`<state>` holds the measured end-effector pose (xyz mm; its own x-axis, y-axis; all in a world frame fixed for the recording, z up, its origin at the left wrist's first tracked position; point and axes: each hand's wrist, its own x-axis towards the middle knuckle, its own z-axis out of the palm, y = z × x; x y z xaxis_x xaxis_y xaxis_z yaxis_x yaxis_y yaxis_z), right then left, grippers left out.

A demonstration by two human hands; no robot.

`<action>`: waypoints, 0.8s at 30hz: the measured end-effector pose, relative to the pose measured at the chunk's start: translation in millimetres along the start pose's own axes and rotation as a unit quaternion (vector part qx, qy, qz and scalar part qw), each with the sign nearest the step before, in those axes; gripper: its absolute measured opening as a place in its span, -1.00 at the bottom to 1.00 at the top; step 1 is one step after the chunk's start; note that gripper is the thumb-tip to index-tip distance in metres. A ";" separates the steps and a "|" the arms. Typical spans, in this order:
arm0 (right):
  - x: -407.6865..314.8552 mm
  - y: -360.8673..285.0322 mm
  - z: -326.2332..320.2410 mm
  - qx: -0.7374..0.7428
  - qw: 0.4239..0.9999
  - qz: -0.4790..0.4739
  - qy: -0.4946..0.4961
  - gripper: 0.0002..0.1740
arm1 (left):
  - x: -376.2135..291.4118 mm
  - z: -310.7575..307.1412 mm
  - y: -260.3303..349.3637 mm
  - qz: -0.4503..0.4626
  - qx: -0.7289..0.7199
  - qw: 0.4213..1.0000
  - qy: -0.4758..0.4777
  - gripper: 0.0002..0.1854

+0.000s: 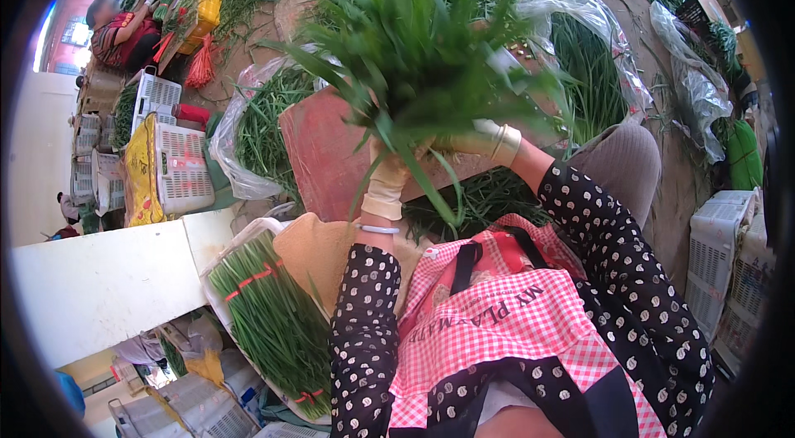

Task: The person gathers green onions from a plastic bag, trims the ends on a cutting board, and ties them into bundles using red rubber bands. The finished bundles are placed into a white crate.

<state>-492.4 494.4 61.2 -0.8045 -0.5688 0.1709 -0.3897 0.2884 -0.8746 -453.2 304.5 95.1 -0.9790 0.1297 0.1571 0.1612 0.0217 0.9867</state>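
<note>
A large loose bunch of garlic chives (pixel 410 59), blurred, fans out over a worn red board (pixel 323 152). My left hand (pixel 386 174), in a pale glove, grips its lower end. My right hand (pixel 475 141), gloved too, is at the same end from the other side; leaves hide most of its fingers. A few long leaves droop toward my checked apron (pixel 497 307). Loose green leaves (pixel 497 202) lie beneath the board's near edge.
Left of me, a white crate (pixel 242 338) holds chives tied with red bands, beside a tan cloth (pixel 317 245). Plastic-lined heaps of greens (pixel 273 121) (pixel 584 78) flank the board. A person (pixel 124 34) sits far left near a yellow crate (pixel 208 6). Crates (pixel 717 258) stand right.
</note>
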 end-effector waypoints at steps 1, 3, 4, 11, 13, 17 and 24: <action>7.3 -1.8 -1.2 0.003 0.998 0.054 -0.011 -0.29 | 5.0 -1.8 0.8 0.010 0.014 1.000 0.003 -0.48; 16.3 -4.2 -5.0 0.128 0.988 0.084 -0.024 -0.33 | 11.0 -10.7 1.1 -0.030 0.016 0.999 0.004 -0.45; 21.3 -3.4 -6.3 0.210 0.970 0.110 -0.058 -0.32 | 14.6 -16.6 -1.5 -0.051 0.009 0.999 0.008 -0.43; 52.9 40.0 45.8 0.152 0.939 0.306 -0.029 -0.15 | 25.9 -46.5 -79.8 -0.340 -0.036 0.928 0.149 -0.23; 49.4 49.2 59.4 0.119 0.929 0.345 0.059 -0.08 | 18.6 -51.3 -102.9 -0.261 -0.013 0.951 0.164 -0.15; 28.1 48.6 53.9 0.036 0.966 0.253 0.035 -0.05 | 2.4 -47.9 -128.5 -0.198 0.016 0.958 0.208 -0.11; 7.2 40.7 70.0 -0.064 0.943 0.304 0.121 -0.22 | -0.7 -39.5 -133.2 -0.182 -0.133 0.941 0.253 -0.22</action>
<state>-482.7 448.2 -4.9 -0.9692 -0.0803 -0.2330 0.1386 0.6041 -0.7848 -478.9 262.4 -34.7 -0.9081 -0.3276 -0.2607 -0.1682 -0.2847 0.9438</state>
